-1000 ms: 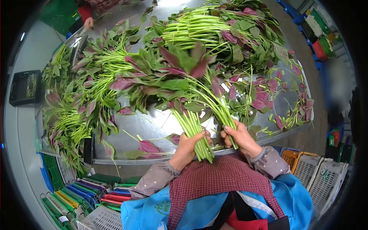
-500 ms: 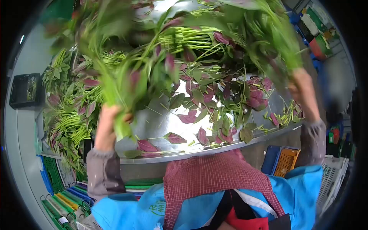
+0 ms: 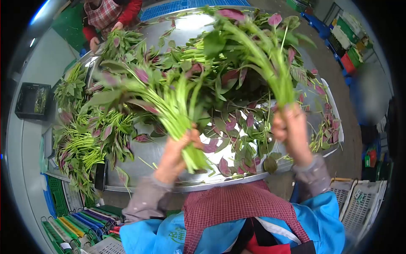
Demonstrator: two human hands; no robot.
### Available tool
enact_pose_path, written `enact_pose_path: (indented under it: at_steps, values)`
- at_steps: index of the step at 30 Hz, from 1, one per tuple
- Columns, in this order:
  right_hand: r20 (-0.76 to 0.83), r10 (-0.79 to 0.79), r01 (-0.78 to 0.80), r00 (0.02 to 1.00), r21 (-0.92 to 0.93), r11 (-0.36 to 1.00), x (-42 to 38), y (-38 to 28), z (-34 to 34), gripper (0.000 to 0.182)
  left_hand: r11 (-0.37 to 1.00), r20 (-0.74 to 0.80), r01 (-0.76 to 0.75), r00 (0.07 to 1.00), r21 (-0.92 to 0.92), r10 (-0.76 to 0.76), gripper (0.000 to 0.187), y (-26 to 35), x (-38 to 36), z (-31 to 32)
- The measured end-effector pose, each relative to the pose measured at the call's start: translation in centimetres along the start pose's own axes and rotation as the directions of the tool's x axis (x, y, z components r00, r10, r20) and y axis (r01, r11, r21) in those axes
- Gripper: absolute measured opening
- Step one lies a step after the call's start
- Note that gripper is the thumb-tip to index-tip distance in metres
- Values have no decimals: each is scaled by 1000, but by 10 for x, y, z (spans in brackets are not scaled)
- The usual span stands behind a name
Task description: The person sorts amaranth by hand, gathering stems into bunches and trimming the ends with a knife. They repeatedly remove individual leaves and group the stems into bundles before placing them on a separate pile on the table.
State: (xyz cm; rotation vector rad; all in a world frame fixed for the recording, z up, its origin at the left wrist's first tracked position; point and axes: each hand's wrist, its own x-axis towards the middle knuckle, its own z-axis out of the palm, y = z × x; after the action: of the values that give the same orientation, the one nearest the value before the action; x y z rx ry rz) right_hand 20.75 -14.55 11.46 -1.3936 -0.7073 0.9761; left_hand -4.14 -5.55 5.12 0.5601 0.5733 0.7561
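My left hand point(image 3: 176, 151) is closed around the stems of a bunch of amaranth greens point(image 3: 163, 106), whose leafy end points up and to the left while the cut ends stick out below my fist. In my right hand point(image 3: 292, 127) is a second amaranth bunch point(image 3: 266, 63), gripped low on its stems with the leaves fanning upward. Both bunches are raised over the metal table point(image 3: 148, 163). Beneath and between them lie loose purple and green leaves point(image 3: 243, 146). Behind the bunches is a pile of long green stems point(image 3: 196, 55).
More amaranth bunches point(image 3: 86, 142) are heaped at the left. Across the table, another person's hands point(image 3: 95, 43) are by some greens point(image 3: 120, 42). A black crate point(image 3: 34, 101) is at far left. Coloured crates point(image 3: 78, 228) stand below left, white crates point(image 3: 361, 203) at right.
Both hands have come inward, closer together, still holding their bunches. The left has moved right and lower; the right has moved left and lower. The other person has come into view.
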Motion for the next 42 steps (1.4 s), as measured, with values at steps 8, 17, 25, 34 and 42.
enact_pose_path:
  at_steps: [8,17,25,34,42]
  values:
    - [385,252,-111,888,-352,929,-59,127,29,31,921,-80,349,927,-172,-367,27,-122,-17,-23]
    - [440,22,296,898,-640,709,-56,129,22,25,890,-57,372,915,-265,-400,34,-135,-19,-29]
    - [295,123,150,948,-751,644,-21,110,24,49,854,-10,463,878,-237,-479,32,-130,-18,-28]
    - [526,-302,604,795,-644,470,20,126,37,19,837,-14,481,865,-262,-502,22,-130,-20,-34]
    - [589,377,-68,715,-477,876,-7,60,-10,14,914,-6,374,925,-157,-380,24,-113,-25,-14]
